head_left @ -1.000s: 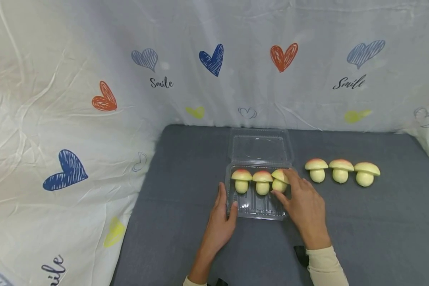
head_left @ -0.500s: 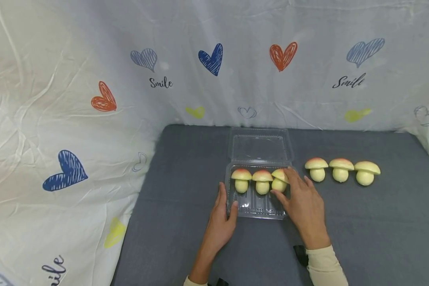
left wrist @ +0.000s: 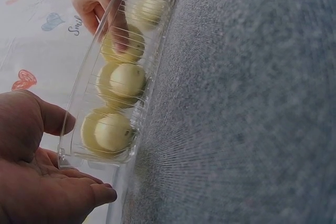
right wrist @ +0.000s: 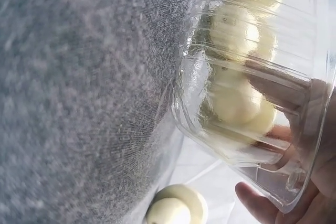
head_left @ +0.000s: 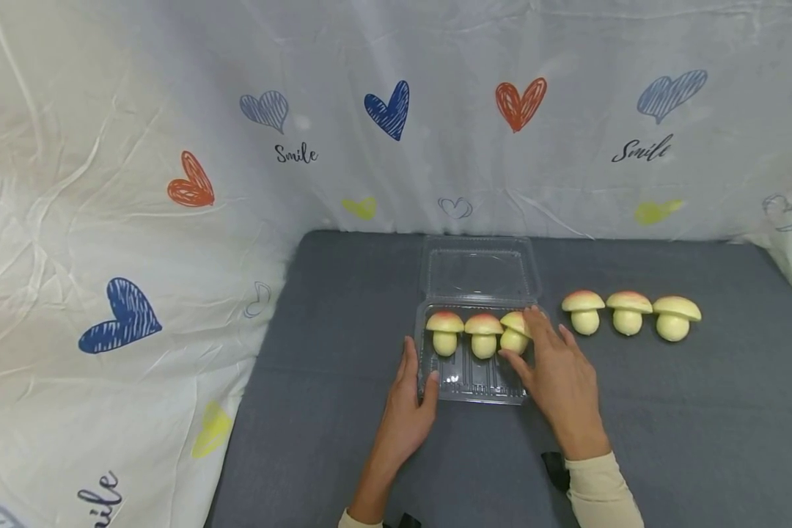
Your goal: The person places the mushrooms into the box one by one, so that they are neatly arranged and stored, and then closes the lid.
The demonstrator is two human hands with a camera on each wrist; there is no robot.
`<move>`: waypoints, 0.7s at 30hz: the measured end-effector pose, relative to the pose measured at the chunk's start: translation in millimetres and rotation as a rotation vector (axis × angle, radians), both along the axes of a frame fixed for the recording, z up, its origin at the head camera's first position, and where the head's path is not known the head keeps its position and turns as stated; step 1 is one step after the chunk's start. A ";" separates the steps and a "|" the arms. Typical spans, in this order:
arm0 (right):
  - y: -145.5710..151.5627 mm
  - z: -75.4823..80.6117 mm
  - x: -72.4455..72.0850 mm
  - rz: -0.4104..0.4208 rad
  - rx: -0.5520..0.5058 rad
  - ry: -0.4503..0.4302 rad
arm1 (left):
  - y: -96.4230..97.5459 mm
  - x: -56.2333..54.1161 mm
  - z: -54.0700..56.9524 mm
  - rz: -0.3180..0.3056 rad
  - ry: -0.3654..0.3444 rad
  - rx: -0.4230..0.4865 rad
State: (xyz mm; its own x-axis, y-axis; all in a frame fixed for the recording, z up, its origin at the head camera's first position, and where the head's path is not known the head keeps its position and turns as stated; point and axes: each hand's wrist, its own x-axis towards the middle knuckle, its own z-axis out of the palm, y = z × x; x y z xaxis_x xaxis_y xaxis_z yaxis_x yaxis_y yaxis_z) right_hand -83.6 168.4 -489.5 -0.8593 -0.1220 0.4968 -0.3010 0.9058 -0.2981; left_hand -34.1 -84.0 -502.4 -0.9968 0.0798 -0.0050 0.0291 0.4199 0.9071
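Note:
A clear plastic clamshell box (head_left: 462,389) lies with its lid folded back. Along its far side stand two pale yellow mushrooms with reddish caps, a left mushroom (head_left: 445,341) and a middle mushroom (head_left: 483,345). Beside them a third mushroom (head_left: 515,342) leans, its cap tilted; my right hand (head_left: 564,385) pinches it between thumb and fingers inside the box. My left hand (head_left: 405,418) rests at the box's left edge, fingers straight along the outer wall. In the left wrist view its thumb (left wrist: 58,119) touches the rim. The right fingers partly hide the third cap.
Three more mushrooms (head_left: 628,314) stand in a row on the grey cloth (head_left: 699,418), right of the box. The raised lid (head_left: 482,273) reaches back towards a white curtain (head_left: 455,132) printed with hearts. Another curtain stretch hangs along the left.
Almost nothing moves. Both hands, the box and the pinched mushroom keep their places, while the head view shifts very slightly.

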 end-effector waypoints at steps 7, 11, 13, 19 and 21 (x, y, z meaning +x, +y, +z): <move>2.0 2.8 1.3 0.003 -0.060 -0.075 | 1.4 1.5 2.1 0.001 -0.017 0.009; 4.5 7.3 3.3 -0.013 -0.112 -0.147 | 1.3 1.5 2.3 0.002 -0.022 0.007; 6.9 9.6 3.8 -0.021 -0.138 -0.172 | 1.0 1.5 2.0 0.000 -0.023 0.009; 18.5 15.8 3.1 -0.032 -0.205 -0.139 | 0.4 1.1 1.5 -0.008 -0.004 0.014; 23.5 17.4 2.5 -0.045 -0.215 -0.117 | 0.3 1.0 1.4 -0.010 -0.004 0.010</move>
State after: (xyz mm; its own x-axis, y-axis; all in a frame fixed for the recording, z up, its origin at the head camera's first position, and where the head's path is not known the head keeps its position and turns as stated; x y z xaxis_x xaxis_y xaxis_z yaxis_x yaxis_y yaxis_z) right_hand -81.1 191.9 -472.0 -0.9145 0.0160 0.4042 -0.2136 0.8295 -0.5161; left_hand -33.1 -83.8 -501.0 -0.9959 0.0901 -0.0082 0.0296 0.4105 0.9114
